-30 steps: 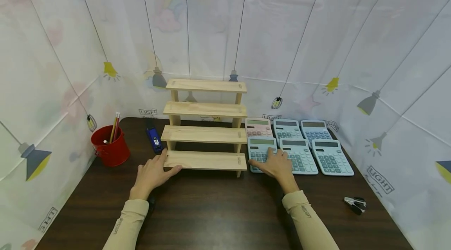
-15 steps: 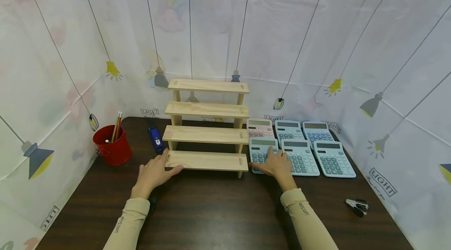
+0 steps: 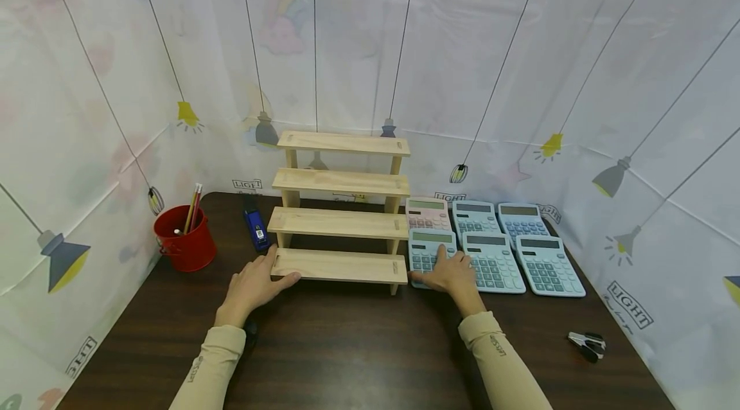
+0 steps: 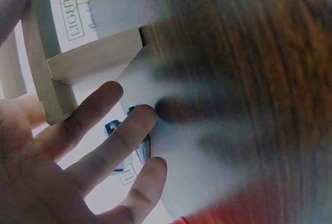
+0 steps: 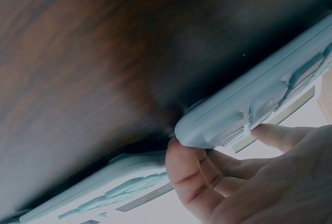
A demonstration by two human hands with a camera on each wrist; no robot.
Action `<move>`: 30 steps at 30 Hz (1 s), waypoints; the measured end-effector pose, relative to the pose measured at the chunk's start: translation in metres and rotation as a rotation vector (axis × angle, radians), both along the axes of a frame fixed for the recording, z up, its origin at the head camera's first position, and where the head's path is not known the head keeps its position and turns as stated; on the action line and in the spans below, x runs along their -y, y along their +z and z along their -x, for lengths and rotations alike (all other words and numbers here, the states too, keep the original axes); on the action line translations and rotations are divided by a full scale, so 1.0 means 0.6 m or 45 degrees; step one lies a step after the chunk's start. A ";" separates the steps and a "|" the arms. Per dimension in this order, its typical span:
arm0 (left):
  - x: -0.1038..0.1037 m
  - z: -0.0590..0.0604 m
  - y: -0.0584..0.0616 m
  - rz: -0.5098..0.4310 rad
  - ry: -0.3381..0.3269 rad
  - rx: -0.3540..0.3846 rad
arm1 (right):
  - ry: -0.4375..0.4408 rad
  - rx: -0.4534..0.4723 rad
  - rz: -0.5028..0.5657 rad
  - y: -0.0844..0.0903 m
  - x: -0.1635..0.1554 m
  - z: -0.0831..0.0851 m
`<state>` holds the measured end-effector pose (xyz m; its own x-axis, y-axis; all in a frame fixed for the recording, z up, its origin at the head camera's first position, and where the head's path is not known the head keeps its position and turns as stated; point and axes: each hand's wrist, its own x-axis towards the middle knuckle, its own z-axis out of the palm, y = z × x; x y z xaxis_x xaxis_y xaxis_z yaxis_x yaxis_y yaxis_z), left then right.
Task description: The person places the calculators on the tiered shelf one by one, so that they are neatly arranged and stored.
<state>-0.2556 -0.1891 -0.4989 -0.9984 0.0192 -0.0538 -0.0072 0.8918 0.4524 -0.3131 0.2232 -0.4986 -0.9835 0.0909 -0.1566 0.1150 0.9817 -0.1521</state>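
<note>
A tiered wooden shelf (image 3: 341, 223) stands at the back, built like steps. My left hand (image 3: 247, 288) touches the left end of its lowest board, fingers spread and straight; the left wrist view shows the fingers (image 4: 111, 143) beside the wooden end. On the right, my right hand (image 3: 453, 276) holds a light blue calculator (image 3: 430, 240) that lies flat in the front row, nearest the shelf. In the right wrist view, curled fingers (image 5: 187, 169) meet that calculator's corner (image 5: 207, 125), while the thumb lies over its face. Another blue calculator (image 3: 491, 256) lies close beside it, partly under the fingers.
Behind and beside these lie a pink calculator (image 3: 426, 211) and more blue calculators (image 3: 549, 268). A blue stapler (image 3: 256, 228) lies left of the shelf, near a red bucket (image 3: 185, 246) with pencils. A small staple remover (image 3: 588, 344) lies on the right of the dark table (image 3: 352, 358).
The head view has shifted slightly. Both hands keep their places at the shelf and the calculator, and nothing on the table has visibly moved.
</note>
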 end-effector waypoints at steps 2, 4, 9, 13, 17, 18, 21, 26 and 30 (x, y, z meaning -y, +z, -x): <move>-0.001 0.000 0.000 0.000 0.000 -0.002 | -0.001 -0.008 -0.002 0.000 0.000 -0.001; -0.001 -0.001 0.001 0.000 0.001 -0.002 | -0.001 -0.015 -0.006 0.000 0.001 -0.002; -0.002 -0.003 0.001 0.004 -0.003 -0.008 | 0.002 -0.035 -0.020 0.001 0.003 -0.005; -0.001 -0.002 0.001 0.007 -0.007 -0.016 | -0.009 -0.046 -0.006 0.002 0.002 -0.009; 0.001 -0.001 0.002 0.015 -0.013 -0.023 | -0.021 -0.029 0.041 0.008 0.002 -0.013; 0.001 -0.001 0.003 0.015 -0.014 -0.025 | -0.021 -0.026 0.058 0.010 0.002 -0.013; 0.002 0.000 0.004 0.016 -0.010 -0.030 | -0.016 -0.033 0.115 0.020 0.000 -0.015; 0.001 0.001 0.003 0.016 -0.011 -0.026 | -0.017 -0.035 0.153 0.036 -0.006 -0.020; -0.001 -0.001 0.001 0.017 -0.017 -0.018 | -0.024 -0.002 0.169 0.047 -0.010 -0.026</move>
